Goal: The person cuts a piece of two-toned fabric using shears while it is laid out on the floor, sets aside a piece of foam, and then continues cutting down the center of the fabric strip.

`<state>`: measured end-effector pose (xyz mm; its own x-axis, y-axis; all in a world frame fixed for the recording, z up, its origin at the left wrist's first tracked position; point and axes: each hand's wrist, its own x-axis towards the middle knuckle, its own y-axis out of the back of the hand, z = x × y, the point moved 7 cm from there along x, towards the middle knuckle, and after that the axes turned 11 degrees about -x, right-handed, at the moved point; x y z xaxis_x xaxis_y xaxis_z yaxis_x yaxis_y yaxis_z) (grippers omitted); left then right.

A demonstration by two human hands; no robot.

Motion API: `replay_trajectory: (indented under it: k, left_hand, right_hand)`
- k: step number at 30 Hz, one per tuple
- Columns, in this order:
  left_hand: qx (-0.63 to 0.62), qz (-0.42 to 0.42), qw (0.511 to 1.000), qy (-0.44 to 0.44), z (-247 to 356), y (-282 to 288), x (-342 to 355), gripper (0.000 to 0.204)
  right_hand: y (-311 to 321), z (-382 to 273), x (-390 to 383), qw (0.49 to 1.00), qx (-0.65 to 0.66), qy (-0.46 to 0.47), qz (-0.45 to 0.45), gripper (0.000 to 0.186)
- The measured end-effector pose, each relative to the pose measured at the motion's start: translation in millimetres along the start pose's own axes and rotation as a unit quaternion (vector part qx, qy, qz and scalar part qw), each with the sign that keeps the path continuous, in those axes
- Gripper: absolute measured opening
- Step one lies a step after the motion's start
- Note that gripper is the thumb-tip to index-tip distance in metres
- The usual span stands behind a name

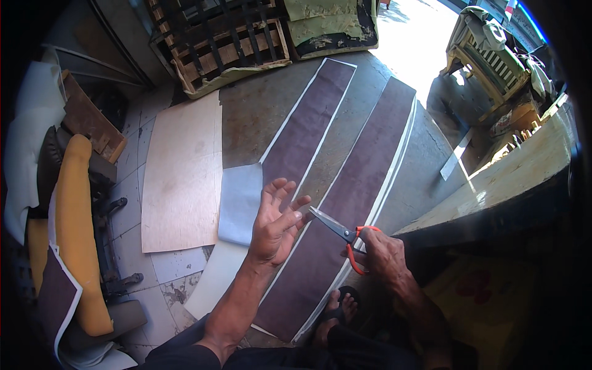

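Note:
My right hand is closed round the orange handles of a pair of scissors. The metal blades point up and left, toward my left hand. That hand is raised with its palm turned up and its fingers apart, holding nothing I can see. Below both hands lie two long dark-brown strips of upholstery material with white edges: a right strip under the scissors and a left strip beyond my left hand. The near end of the left strip is folded over, showing a pale grey-blue underside.
A thin plywood sheet lies left of the strips. Stripped furniture frames stand at the back. A yellow foam piece leans at the left. A bench runs along the right, and my sandalled foot stands beside the right strip.

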<state>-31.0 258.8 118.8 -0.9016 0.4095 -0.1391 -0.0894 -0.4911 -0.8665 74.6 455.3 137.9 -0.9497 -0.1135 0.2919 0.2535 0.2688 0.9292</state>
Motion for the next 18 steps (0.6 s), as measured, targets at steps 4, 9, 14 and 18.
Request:
replay_trajectory:
  k: [4,9,14,18]
  left_hand:
    - [0.096,-0.029,0.994,-0.032,11.3,-4.2,0.3,0.076]
    - [0.170,-0.058,0.982,-0.061,18.4,-7.4,0.6,0.085]
    - [0.250,-0.084,0.961,-0.087,20.3,-11.6,2.3,0.089]
    - [0.251,-0.081,0.962,-0.077,14.4,-9.9,4.4,0.090]
  right_hand:
    - [-0.7,1.1,0.9,0.999,0.024,0.004,-0.037,0.047]
    - [-2.6,0.8,2.3,0.998,0.024,0.006,-0.063,0.046]
    - [-4.0,1.8,0.7,0.998,0.013,0.016,-0.064,0.045]
    - [-7.3,6.1,-3.4,0.998,0.007,0.001,-0.057,0.044]
